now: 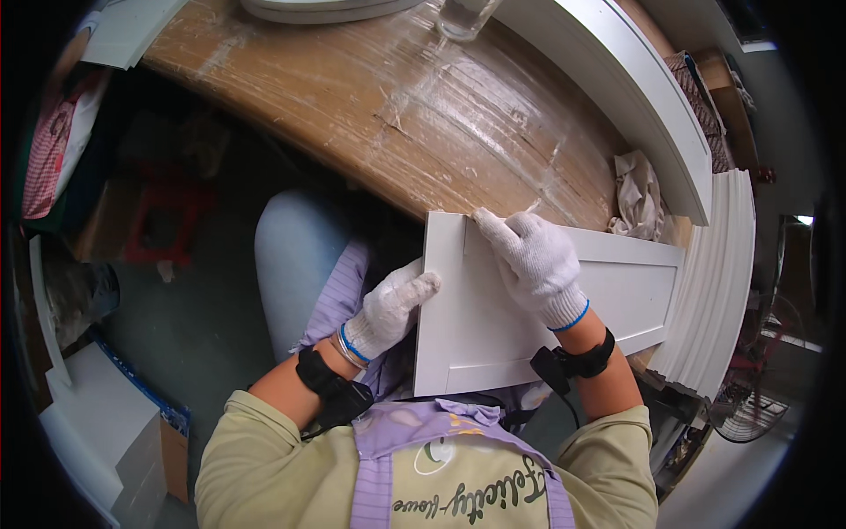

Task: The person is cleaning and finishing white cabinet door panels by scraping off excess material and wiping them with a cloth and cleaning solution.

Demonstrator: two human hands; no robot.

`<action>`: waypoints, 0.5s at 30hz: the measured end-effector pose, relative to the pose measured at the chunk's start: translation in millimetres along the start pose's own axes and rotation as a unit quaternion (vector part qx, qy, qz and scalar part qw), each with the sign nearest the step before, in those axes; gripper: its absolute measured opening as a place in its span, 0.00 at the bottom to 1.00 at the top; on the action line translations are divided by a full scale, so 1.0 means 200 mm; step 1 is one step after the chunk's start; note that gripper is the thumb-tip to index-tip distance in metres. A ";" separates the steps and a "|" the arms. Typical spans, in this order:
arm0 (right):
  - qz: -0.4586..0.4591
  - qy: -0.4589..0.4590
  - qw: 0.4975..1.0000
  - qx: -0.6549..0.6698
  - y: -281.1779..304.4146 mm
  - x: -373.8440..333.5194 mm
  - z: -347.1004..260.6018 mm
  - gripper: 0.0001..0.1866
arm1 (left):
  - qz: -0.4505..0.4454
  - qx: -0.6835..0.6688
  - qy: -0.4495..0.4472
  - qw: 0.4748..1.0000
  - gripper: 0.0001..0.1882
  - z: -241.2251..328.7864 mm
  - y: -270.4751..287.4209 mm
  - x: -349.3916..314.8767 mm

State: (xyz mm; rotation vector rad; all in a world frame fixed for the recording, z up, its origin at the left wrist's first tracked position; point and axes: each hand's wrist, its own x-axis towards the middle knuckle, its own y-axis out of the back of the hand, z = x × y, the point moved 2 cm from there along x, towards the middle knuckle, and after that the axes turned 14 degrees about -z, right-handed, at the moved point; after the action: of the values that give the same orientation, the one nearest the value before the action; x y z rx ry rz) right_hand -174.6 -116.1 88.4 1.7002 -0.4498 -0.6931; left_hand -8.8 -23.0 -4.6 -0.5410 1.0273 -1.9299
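Note:
A white framed panel (498,335), like a cabinet door, lies tilted across my lap, its far edge against the table. My left hand (389,304), in a white knitted glove, grips the panel's left edge with the thumb along the border. The gloved right hand (536,260) is over the panel's far left part. Its fingers are bent and pressed together, with the fingertips at the far edge near the corner. Whatever they may pinch there is too small to make out.
The wooden table (352,97) has a scuffed top. On it are a clear glass (465,18), a crumpled beige cloth (638,196) and a long white board (634,70). Stacked white panels (714,282) stand at right, beside a fan (749,410). A red stool (163,216) is at left.

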 end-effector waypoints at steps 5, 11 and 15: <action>-0.073 0.057 0.996 -0.010 0.01 -0.01 0.02 0.29 | 0.011 0.071 -0.003 0.997 0.27 0.02 0.00 0.00; -0.054 0.011 0.998 0.023 0.02 0.00 0.02 0.28 | 0.010 0.057 -0.002 0.998 0.26 0.01 -0.01 -0.01; -0.021 0.048 0.997 0.052 0.00 -0.01 0.04 0.27 | 0.008 0.102 0.008 0.995 0.26 0.03 -0.01 0.00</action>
State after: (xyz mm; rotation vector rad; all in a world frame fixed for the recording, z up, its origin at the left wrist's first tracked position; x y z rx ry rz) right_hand -181.3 -121.8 87.4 1.8385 -0.3884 -0.6239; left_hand -4.7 -24.6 0.3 -0.4008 0.8288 -1.9999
